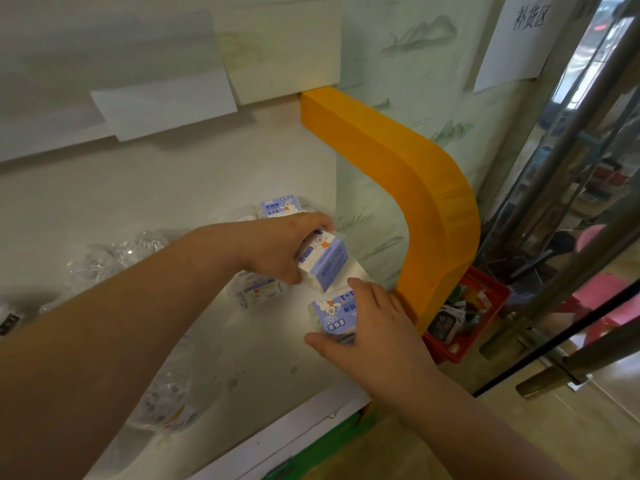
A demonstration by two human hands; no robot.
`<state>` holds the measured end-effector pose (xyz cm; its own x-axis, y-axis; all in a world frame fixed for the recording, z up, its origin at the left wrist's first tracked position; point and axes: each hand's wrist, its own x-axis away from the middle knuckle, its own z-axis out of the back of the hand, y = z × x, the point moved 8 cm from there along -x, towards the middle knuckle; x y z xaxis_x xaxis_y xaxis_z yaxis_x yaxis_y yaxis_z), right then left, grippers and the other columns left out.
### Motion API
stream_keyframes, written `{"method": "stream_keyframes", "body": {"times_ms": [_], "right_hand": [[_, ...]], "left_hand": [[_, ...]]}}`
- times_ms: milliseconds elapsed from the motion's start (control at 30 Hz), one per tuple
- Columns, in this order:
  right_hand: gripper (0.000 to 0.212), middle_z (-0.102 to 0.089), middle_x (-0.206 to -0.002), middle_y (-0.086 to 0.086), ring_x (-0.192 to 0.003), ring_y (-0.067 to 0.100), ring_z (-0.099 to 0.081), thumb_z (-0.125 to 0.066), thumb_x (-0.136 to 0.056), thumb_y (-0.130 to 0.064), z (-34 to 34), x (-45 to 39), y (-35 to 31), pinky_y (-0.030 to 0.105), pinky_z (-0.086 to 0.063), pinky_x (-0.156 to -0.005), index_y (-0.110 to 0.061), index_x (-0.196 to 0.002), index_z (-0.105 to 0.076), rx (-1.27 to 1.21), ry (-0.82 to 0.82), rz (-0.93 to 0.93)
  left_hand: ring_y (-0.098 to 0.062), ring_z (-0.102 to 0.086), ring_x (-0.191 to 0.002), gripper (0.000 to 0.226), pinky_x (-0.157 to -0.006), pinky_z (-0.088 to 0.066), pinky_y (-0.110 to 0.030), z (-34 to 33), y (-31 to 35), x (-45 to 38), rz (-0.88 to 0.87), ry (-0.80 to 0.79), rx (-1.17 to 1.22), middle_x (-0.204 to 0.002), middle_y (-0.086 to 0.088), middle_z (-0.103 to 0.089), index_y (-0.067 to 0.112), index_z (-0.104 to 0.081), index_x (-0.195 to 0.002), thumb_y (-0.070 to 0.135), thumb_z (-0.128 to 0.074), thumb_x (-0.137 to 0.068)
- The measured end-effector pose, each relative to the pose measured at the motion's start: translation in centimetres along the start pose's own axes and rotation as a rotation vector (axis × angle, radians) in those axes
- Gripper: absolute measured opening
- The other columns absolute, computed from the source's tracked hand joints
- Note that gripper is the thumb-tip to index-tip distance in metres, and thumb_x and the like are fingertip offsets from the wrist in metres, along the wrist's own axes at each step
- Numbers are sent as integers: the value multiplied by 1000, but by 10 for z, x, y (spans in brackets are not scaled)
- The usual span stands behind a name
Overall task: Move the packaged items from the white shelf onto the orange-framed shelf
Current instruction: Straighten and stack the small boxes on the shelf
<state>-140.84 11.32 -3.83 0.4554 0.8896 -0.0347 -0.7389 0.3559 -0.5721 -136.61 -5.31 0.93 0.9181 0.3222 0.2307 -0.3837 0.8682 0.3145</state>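
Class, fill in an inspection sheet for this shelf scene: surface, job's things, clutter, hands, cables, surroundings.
Surface: pale shelf board with orange frame at its right end.
Job's things: tilted blue-and-white pack; a second pack at the shelf's right end; a third pack behind; a fourth pack lying flat.
Clutter: clear plastic bags at left.
Hands: left hand holds the tilted pack; right hand has its grip round the second pack.
Cables: nothing seen.
Surroundings: red basket below right, paper sign, glass door.
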Motion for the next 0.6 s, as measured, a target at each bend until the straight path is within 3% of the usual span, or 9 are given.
{"method": "stream_keyframes", "body": {"times_ms": [67, 133, 200, 267, 433, 500, 600], "right_hand": [[90, -43, -137, -10, -125, 12, -41, -56, -72, -80, 6, -5, -4, 34, -43, -102, -30, -143, -32, -46, 21, -4], [75, -48, -133, -12, -121, 10, -47, -55, -77, -76, 9, -14, -7, 33, -48, -96, -33, -137, -39, -145, 41, 7], [64, -55, -123, -14, -111, 7, -54, -54, -78, -75, 13, -25, -10, 35, -54, -88, -37, -129, -46, -274, 80, 15], [58, -59, -113, -15, -102, 6, -61, -51, -77, -77, 15, -35, -10, 36, -58, -80, -41, -122, -50, -384, 102, -20], [43, -66, -102, -11, -89, 5, -66, -67, -82, -57, 17, -49, -16, 24, -53, -65, -34, -118, -56, -658, 43, -125], [33, -68, -95, -9, -83, 8, -66, -68, -83, -48, 20, -53, -19, 25, -50, -62, -32, -111, -60, -681, 42, -143], [19, -71, -91, -3, -81, 19, -66, -61, -87, -38, 25, -59, -19, 33, -52, -64, -28, -102, -67, -724, 35, -176]], "left_hand": [[-10, -53, -96, 85, -80, -48, -24, 1, 5, 1, -13, 16, 25, -110, 15, -47, 32, -32, -139, 22, -82, -72], [-10, -55, -105, 83, -83, -49, -23, 5, 10, 3, -37, 62, 36, -118, 11, -51, 30, -34, -137, 27, -83, -70], [-8, -56, -104, 81, -76, -45, -10, 8, 11, 4, -53, 107, 61, -117, 11, -50, 26, -38, -135, 33, -84, -69], [-5, -56, -99, 79, -71, -42, -9, 12, 10, 7, -62, 159, 99, -114, 10, -50, 25, -41, -132, 41, -84, -67], [-5, -51, -90, 86, -79, -48, -26, 26, 10, 16, -111, 358, -38, -104, 7, -53, 22, -53, -121, 76, -66, -55], [-10, -52, -95, 94, -85, -49, -31, 28, 11, 17, -89, 371, -70, -106, 5, -53, 23, -53, -126, 80, -66, -52], [-10, -50, -103, 110, -92, -44, -24, 30, 9, 22, -65, 306, 57, -116, 3, -48, 20, -41, -144, 67, -83, -53]]}}
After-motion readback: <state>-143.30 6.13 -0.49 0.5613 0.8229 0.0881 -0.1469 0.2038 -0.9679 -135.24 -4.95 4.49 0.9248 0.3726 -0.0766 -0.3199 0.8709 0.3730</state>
